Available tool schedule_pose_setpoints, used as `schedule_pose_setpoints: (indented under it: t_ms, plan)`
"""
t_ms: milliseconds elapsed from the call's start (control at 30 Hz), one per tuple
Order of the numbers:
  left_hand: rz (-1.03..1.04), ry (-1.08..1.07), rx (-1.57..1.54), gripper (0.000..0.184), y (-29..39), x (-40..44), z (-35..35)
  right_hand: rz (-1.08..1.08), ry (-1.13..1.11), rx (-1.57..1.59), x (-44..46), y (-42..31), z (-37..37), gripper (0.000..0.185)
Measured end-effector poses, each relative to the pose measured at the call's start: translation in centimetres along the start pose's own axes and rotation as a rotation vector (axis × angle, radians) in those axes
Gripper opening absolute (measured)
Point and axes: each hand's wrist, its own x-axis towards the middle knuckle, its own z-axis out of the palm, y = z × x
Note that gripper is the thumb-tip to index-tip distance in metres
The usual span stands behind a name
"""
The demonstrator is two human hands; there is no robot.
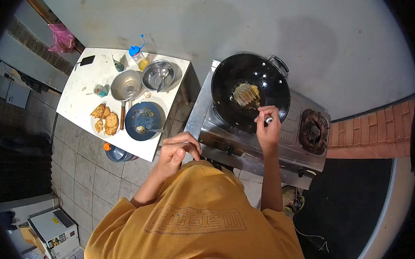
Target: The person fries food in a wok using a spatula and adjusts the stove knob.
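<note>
My right hand (269, 125) grips the handle of a slotted spatula (247, 95), whose metal head rests low inside a black wok (276, 79). Some yellowish oil or food bits show around the spatula head. The wok sits on the left burner of a metal gas stove (287, 133). My left hand (176, 151) hovers in front of my shirt, between the stove and the white table; its fingers are loosely bent, the thumb stands apart, and nothing shows in it.
On the white table (85, 83) at left are a plate of fried pieces (110, 123), a blue plate (154, 111) with a spoon, a saucepan (120, 90), a steel bowl (150, 82) and a blue-capped bottle (137, 55). The bare right burner (314, 130) lies beside the wok.
</note>
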Motion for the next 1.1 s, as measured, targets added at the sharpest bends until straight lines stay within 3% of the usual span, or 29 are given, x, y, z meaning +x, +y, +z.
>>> schedule_pose_setpoints:
  t_ms: [333,400,500,733,933,1033,1100]
  plan:
    - [-0.012,0.025,0.007,0.074,0.1,-0.4,0.1,-0.011,0.003,-0.022,-0.7,0.1,0.9,0.010]
    - [-0.008,0.021,0.009,0.074,0.1,-0.4,0.1,0.132,0.090,0.235,-0.7,0.0,1.0,0.008]
    - [-0.003,0.020,0.006,0.074,0.1,-0.3,0.1,0.231,0.180,0.362,-0.5,1.2,1.0,0.008]
    - [-0.031,0.023,-0.007,0.074,0.0,-0.6,0.3,0.340,0.258,0.442,0.6,1.4,-0.4,0.012]
    - [-0.013,0.019,0.007,0.074,0.2,-0.4,0.3,0.262,0.277,0.404,1.4,1.4,-2.0,0.009]
    - [-0.003,0.008,0.019,0.074,0.2,-0.3,0.3,0.150,0.165,0.250,1.1,1.3,-2.2,0.006]
    - [-0.003,0.007,0.018,0.074,0.2,-0.2,0.4,-0.107,-0.080,-0.153,1.0,0.4,-2.7,0.006]
